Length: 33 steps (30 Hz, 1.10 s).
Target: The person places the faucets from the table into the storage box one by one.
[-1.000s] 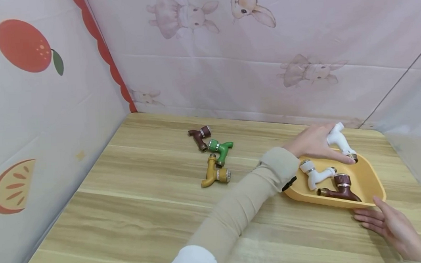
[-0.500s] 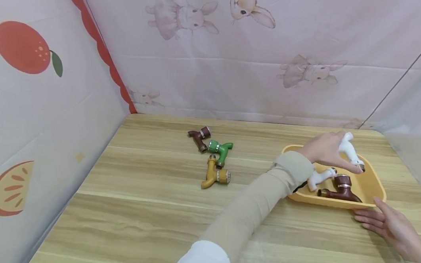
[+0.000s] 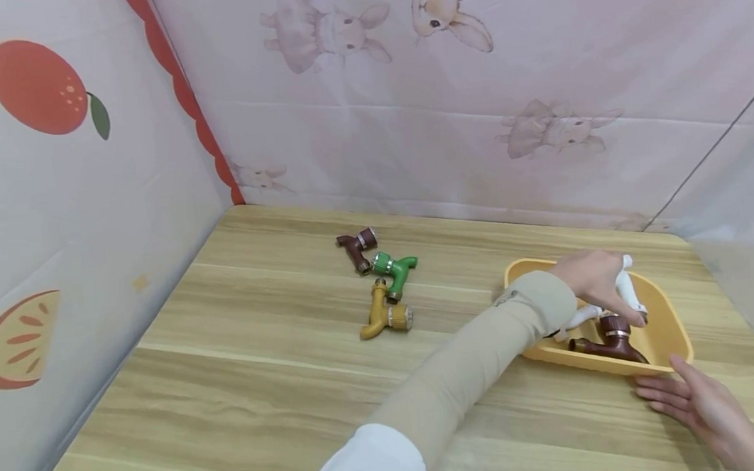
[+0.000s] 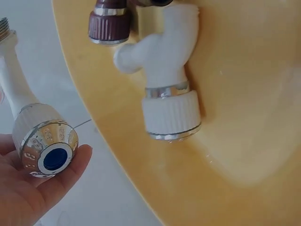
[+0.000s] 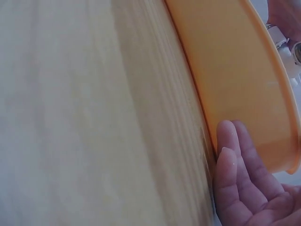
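Note:
My left hand (image 3: 592, 281) grips a white faucet (image 3: 626, 288) over the inside of a yellow tray (image 3: 668, 323). In the left wrist view, the held faucet's silver cap with a blue centre (image 4: 55, 158) lies against the fingers. Another white faucet (image 4: 167, 70) rests in the tray, partly hidden by my left hand in the head view. Beside it lies a dark red faucet (image 3: 616, 347). At the tray's near right corner, my right hand (image 3: 706, 403) has its thumb over the rim and its fingers against the outer wall.
Three more faucets lie on the wooden table (image 3: 245, 399), left of the tray: a dark red one (image 3: 356, 249), a green one (image 3: 398, 271) and a yellow one (image 3: 381, 312). Printed cloth walls (image 3: 372, 136) border the table at the back and sides.
My left hand has moved right and toward the near side, lowering the white faucet into the tray's outline. My right hand has stayed at the corner.

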Available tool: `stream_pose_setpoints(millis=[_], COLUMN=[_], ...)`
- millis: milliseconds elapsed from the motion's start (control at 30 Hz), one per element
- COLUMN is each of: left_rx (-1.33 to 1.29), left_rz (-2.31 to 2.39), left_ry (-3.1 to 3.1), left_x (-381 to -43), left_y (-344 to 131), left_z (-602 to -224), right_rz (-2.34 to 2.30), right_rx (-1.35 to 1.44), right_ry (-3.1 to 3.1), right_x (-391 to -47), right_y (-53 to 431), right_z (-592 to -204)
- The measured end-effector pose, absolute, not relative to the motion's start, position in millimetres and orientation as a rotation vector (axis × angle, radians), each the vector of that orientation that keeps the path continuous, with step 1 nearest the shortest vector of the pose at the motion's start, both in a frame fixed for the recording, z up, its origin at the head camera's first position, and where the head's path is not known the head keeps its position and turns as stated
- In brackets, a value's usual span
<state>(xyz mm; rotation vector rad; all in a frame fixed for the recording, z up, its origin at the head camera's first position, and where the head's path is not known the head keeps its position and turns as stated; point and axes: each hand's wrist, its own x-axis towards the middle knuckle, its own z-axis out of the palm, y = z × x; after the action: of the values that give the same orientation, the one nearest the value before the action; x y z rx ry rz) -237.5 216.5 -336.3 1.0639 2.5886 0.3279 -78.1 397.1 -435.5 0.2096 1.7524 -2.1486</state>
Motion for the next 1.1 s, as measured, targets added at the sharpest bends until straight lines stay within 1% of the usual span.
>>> stream_pose_setpoints(millis=[167, 367, 567, 733, 933, 1100], left_rx=[1.063, 1.105, 1.022, 1.037, 0.970, 1.034], left_rz=[0.273, 0.151, 0.048, -0.041, -0.003, 0.064], left_ry=[2.619, 2.654, 2.645, 2.598, 2.515, 2.530], left_x=[-236, -232, -230, -228, -228, -232], left_y=[219, 228, 233, 229, 225, 222], left_z=[-337, -346, -350, -349, -346, -343], right_rz=[-2.178, -2.180, -2.172, -2.173, -2.230, -2.242], right_rx=[0.178, 0.183, 0.179, 0.168, 0.115, 0.121], right_ry=[1.714, 1.734, 1.731, 1.721, 1.635, 1.614], right_x=[-79, -77, -77, -78, -78, -79], right_y=[396, 396, 395, 394, 397, 399], right_z=[-435, -434, -433, -433, -434, -435])
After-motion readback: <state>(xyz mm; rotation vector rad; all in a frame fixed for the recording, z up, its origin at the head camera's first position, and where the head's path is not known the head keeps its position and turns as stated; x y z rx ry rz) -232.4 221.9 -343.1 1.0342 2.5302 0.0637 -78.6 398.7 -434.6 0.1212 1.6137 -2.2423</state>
